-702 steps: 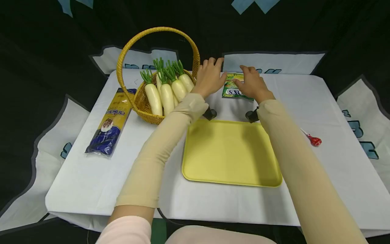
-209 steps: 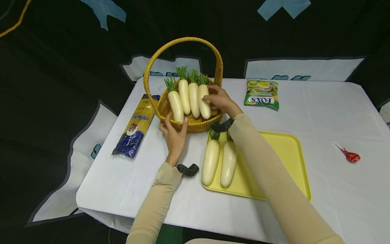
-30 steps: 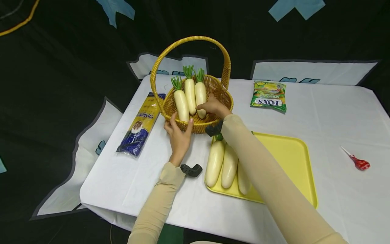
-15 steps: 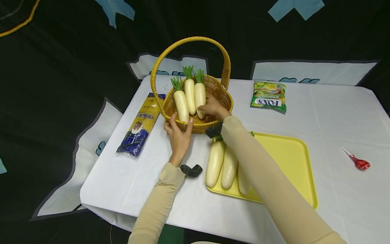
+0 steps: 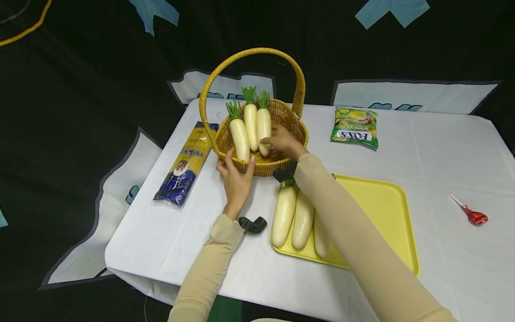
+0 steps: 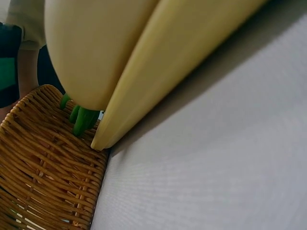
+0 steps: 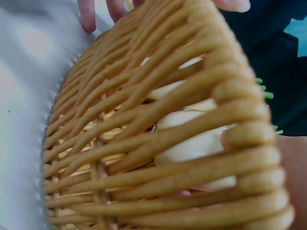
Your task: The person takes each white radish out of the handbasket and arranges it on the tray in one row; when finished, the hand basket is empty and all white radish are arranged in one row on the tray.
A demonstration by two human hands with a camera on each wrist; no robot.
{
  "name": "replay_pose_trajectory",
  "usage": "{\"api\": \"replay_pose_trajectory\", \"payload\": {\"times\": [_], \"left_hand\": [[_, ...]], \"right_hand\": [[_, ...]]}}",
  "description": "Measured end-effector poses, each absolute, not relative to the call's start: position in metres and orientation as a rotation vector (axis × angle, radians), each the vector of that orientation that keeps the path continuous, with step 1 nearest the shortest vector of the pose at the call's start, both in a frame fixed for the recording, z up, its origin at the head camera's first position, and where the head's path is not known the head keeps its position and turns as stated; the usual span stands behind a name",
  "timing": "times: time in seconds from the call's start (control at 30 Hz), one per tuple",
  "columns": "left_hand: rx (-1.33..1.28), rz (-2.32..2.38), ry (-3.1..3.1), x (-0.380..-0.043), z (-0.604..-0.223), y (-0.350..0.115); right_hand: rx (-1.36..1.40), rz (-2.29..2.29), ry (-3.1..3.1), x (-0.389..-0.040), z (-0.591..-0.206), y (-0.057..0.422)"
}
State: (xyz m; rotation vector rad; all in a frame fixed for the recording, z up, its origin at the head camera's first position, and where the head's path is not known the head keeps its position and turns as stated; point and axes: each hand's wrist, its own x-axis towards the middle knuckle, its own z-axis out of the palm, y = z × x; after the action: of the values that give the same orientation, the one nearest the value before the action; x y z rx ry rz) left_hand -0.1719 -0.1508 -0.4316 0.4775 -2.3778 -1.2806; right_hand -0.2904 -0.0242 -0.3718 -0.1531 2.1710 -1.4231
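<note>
rightmost radish is lying in the wicker basket, leaves pointing away, long axis running nearly straight front to back. and the right hand is slanting over the near-right rim, gripping that radish low, thumb across it! left hand is resting fingers-spread against the near side; three radishes are lying on the tray.
</note>
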Motion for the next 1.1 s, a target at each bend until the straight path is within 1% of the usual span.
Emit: {"api": "replay_pose_trajectory", "payload": {"times": [0.57,1.1], "left_hand": [[0.46,-1.254,-2.393,-0.173,-0.431,-0.151],[0.485,-1.253,-2.407,-0.173,-0.433,-0.151]], "right_hand": [[-0.191,-1.611,1.855,-0.289,-0.364,-0.013],[-0.203,-1.703,1.746,-0.279,-0.354,0.005]]}}
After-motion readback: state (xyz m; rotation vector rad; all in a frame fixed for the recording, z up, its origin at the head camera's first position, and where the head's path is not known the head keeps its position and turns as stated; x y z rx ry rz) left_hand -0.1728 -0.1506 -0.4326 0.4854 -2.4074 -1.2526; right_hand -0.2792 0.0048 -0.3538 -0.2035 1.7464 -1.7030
